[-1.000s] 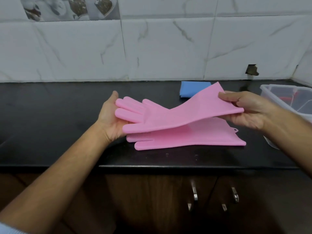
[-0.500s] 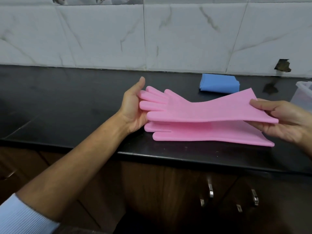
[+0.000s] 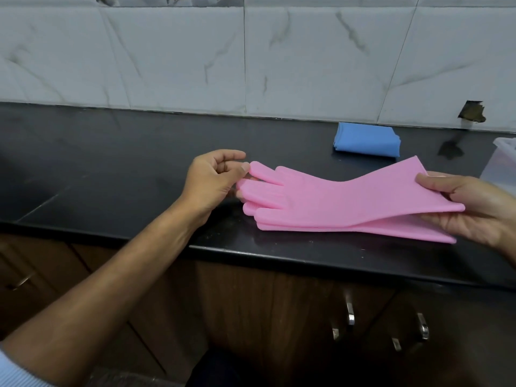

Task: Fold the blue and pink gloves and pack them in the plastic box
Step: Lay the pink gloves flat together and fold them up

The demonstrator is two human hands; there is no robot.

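Two pink gloves [image 3: 335,201] lie stacked on the black counter [image 3: 111,169], fingers pointing left, cuffs to the right. My right hand [image 3: 472,208] grips the cuff of the upper glove and lifts it off the lower one. My left hand [image 3: 215,182] is at the fingertips, its thumb and fingers curled against the glove's finger ends. The blue gloves [image 3: 367,139] sit folded near the wall behind. A corner of the clear plastic box [image 3: 502,163] shows at the right edge.
A tiled wall [image 3: 251,57] rises behind the counter. Brown cabinet doors with metal handles [image 3: 350,314] are below the counter's front edge. A dark broken patch [image 3: 472,111] marks the wall at the right.
The upper glove's finger end has dropped onto the lower glove. My left hand has gone from a flat palm behind the fingers to curled fingers at their tips. The view shifted left.
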